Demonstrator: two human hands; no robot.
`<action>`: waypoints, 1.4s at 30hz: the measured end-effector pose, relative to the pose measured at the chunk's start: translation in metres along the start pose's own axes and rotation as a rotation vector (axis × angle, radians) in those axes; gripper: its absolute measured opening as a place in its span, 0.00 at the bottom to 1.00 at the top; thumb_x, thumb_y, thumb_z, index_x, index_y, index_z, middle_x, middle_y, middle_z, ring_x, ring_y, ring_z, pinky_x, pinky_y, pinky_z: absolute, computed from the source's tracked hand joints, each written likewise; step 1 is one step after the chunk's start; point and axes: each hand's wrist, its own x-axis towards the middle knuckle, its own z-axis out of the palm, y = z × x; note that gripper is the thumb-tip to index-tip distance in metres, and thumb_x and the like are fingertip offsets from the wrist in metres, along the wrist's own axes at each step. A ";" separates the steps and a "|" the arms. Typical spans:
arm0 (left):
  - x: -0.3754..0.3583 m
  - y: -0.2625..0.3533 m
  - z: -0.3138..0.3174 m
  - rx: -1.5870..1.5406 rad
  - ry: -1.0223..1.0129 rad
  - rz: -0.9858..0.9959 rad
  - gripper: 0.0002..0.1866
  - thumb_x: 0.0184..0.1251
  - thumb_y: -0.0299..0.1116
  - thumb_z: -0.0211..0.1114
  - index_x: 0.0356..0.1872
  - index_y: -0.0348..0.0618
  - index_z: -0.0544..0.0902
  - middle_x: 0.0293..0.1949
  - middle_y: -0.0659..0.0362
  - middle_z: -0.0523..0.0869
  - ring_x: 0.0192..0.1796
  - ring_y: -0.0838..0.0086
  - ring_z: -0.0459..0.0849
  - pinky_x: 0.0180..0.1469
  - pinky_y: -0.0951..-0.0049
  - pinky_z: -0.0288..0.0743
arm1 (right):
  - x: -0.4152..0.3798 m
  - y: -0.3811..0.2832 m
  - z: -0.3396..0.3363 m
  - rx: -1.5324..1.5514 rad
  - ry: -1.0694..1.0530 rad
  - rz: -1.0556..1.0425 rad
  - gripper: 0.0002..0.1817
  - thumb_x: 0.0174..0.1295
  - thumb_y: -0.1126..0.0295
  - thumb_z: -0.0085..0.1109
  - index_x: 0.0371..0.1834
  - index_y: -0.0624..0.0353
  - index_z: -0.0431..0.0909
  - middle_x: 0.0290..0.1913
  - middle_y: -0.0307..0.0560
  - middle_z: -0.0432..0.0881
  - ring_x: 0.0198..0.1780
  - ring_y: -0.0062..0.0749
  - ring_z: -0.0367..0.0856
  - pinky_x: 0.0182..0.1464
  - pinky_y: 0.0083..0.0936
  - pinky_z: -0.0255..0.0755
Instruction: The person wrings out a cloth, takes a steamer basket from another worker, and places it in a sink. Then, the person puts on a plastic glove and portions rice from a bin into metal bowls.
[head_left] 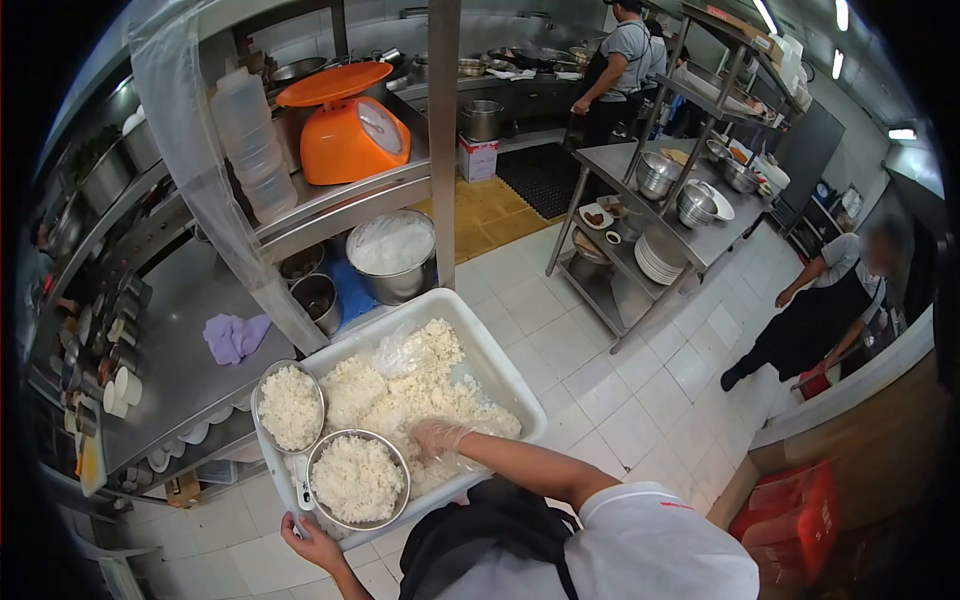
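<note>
The person's right hand (440, 436), in a thin clear glove, lay spread and open on the heap of cooked rice (410, 385) in the white tub (500, 365) at the lower centre of the frame, gripping nothing that could be made out. The left hand (312, 545), bare, was closed on the tub's near rim at the lower left of the frame. Two round metal bowls (357, 478), both heaped with rice, sat inside the tub toward its left end, the nearer one just above the left hand.

The tub appeared to rest on the edge of the steel surface (175, 330) with its near end jutting out over the white floor tiles (640, 400). That overhang looked like the main risk: downward pressure from the gloved hand, or a slip of the left hand, might have tipped the tub and spilled rice and bowls onto the floor. The bowls were piled above their rims, so a jolt could have shed rice from them. The bare left hand close to the food was a possible hygiene concern. A loose clear plastic sheet (400, 350) lay on the rice at the far side and might have been scooped up with it. Two other people worked well apart, at the upper and right parts of the frame.
</note>
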 end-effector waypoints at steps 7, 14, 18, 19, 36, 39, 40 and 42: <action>0.000 -0.001 0.002 -0.039 0.017 -0.006 0.13 0.59 0.28 0.54 0.44 0.32 0.71 0.43 0.50 0.75 0.48 0.62 0.71 0.54 0.67 0.61 | -0.008 0.007 0.016 0.090 -0.184 0.073 0.26 0.36 0.63 0.62 0.43 0.58 0.75 0.36 0.55 0.79 0.38 0.43 0.78 0.39 0.37 0.71; -0.001 0.004 0.000 -0.007 0.005 -0.025 0.13 0.59 0.28 0.54 0.44 0.31 0.72 0.44 0.50 0.75 0.48 0.63 0.71 0.54 0.67 0.61 | -0.001 0.001 0.006 -0.080 -0.425 0.003 0.20 0.38 0.59 0.61 0.35 0.57 0.80 0.32 0.50 0.80 0.34 0.41 0.78 0.38 0.37 0.72; 0.001 -0.003 0.000 -0.022 0.007 -0.026 0.14 0.60 0.29 0.54 0.44 0.32 0.72 0.44 0.50 0.75 0.48 0.62 0.72 0.54 0.67 0.61 | 0.006 0.002 0.018 -0.069 -0.392 0.025 0.18 0.40 0.60 0.60 0.33 0.57 0.80 0.31 0.50 0.80 0.33 0.39 0.78 0.35 0.36 0.72; 0.000 -0.004 0.002 -0.036 0.000 -0.017 0.14 0.60 0.29 0.54 0.45 0.32 0.72 0.44 0.50 0.75 0.48 0.61 0.72 0.54 0.67 0.62 | 0.011 0.006 0.023 -0.038 -0.373 0.022 0.17 0.40 0.60 0.60 0.33 0.57 0.80 0.30 0.50 0.80 0.32 0.39 0.78 0.35 0.35 0.72; -0.001 -0.014 0.003 -0.065 -0.040 0.026 0.16 0.59 0.33 0.57 0.47 0.35 0.72 0.46 0.51 0.74 0.51 0.63 0.70 0.54 0.67 0.60 | 0.001 0.007 0.035 0.255 -0.288 0.049 0.18 0.40 0.57 0.58 0.29 0.61 0.79 0.29 0.52 0.80 0.30 0.38 0.76 0.34 0.32 0.70; 0.000 -0.005 0.003 -0.047 -0.027 0.029 0.15 0.59 0.30 0.57 0.45 0.35 0.72 0.45 0.52 0.75 0.50 0.64 0.70 0.55 0.69 0.60 | -0.006 -0.002 0.019 0.245 -0.245 0.048 0.25 0.43 0.51 0.55 0.39 0.59 0.77 0.35 0.55 0.79 0.39 0.43 0.77 0.43 0.34 0.70; 0.001 -0.007 0.002 -0.062 -0.020 0.034 0.14 0.58 0.30 0.57 0.45 0.35 0.72 0.44 0.52 0.75 0.50 0.64 0.71 0.55 0.69 0.61 | -0.008 -0.008 0.019 0.252 -0.280 0.025 0.25 0.43 0.51 0.55 0.39 0.59 0.77 0.35 0.55 0.79 0.39 0.43 0.77 0.43 0.34 0.70; 0.000 0.001 -0.002 -0.038 -0.004 0.002 0.14 0.58 0.29 0.57 0.44 0.35 0.73 0.44 0.52 0.75 0.50 0.64 0.71 0.55 0.69 0.61 | -0.009 -0.016 0.009 0.068 -0.397 0.158 0.37 0.43 0.53 0.60 0.55 0.63 0.65 0.45 0.58 0.76 0.51 0.42 0.72 0.55 0.32 0.64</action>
